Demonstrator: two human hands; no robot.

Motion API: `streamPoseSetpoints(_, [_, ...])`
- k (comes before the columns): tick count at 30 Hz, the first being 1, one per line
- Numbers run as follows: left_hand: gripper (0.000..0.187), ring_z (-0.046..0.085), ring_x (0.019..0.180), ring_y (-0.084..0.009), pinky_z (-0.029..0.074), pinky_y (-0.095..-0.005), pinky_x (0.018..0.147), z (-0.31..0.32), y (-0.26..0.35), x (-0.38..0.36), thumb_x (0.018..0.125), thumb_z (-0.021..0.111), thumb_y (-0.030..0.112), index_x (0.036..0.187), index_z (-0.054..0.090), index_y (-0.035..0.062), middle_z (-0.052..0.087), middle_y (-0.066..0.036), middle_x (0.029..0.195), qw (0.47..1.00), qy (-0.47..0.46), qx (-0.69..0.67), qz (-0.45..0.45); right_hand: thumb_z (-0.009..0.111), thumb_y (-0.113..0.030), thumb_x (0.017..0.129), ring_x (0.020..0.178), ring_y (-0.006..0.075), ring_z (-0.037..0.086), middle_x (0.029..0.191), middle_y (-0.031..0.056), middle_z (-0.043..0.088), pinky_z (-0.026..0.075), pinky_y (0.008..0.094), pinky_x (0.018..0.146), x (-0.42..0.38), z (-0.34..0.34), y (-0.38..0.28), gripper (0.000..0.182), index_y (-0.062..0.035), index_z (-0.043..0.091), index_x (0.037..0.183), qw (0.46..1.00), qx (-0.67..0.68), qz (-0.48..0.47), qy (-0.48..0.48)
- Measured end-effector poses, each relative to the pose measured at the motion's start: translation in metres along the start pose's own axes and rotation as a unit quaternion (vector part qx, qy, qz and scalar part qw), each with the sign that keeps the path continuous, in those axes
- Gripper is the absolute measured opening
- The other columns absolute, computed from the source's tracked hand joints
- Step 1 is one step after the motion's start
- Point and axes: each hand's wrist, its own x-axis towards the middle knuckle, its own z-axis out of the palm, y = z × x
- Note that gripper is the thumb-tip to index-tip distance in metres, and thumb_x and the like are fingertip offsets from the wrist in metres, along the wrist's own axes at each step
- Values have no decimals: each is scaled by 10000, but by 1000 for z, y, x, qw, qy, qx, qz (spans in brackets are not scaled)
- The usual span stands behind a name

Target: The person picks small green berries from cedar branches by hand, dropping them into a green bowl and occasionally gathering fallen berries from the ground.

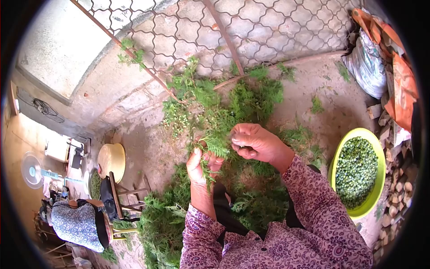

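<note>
My left hand (204, 165) is closed around a green leafy sprig (216, 142), whose fronds stick out above and below the fingers. Just to the right, my right hand (253, 142) has its thumb and fingers pinched together beside the sprig's fronds; whatever is between the fingertips is too small to name. Cut green branches (165, 224) lie in a heap to the left of my forearms. Beyond my hands, more branches (255, 98) lie on the ground, some with small pale green berries.
A yellow-green basin (380, 188) full of small green berries stands at the right, by stacked firewood (401, 179). Wire mesh (268, 31) leans on the wall. At the left are a yellowish tub (112, 161), a fan (32, 170) and a seated person (78, 224).
</note>
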Motion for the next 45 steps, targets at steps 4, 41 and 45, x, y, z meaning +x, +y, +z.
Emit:
streamPoseSetpoints(4, [211, 348, 474, -104, 387, -241, 508, 6, 1, -2, 817, 568, 276, 862, 498, 82, 416, 37, 599, 994, 42, 102, -9, 620, -156, 808, 509, 62, 449, 647, 14, 492, 261, 172, 368, 2, 8, 2, 217, -27, 501, 935, 998, -46, 38, 1])
streamPoseSetpoints(41, [204, 535, 838, -122, 381, -293, 822, -1, -21, 9, 756, 645, 92, 948, 614, 29, 617, -17, 883, 949, 150, 272, -55, 679, -146, 747, 491, 70, 436, 599, -11, 476, 256, 195, 383, 5, 2, 7, 205, -34, 551, 861, 991, -76, 14, 110])
streamPoseSetpoints(45, [201, 535, 832, -120, 377, -298, 829, 2, -22, 8, 754, 646, 92, 945, 615, 39, 618, -11, 886, 941, 163, 294, -46, 655, -147, 771, 475, 54, 406, 613, -24, 481, 256, 192, 394, 2, 3, 8, 157, -45, 548, 825, 975, -201, -39, 90])
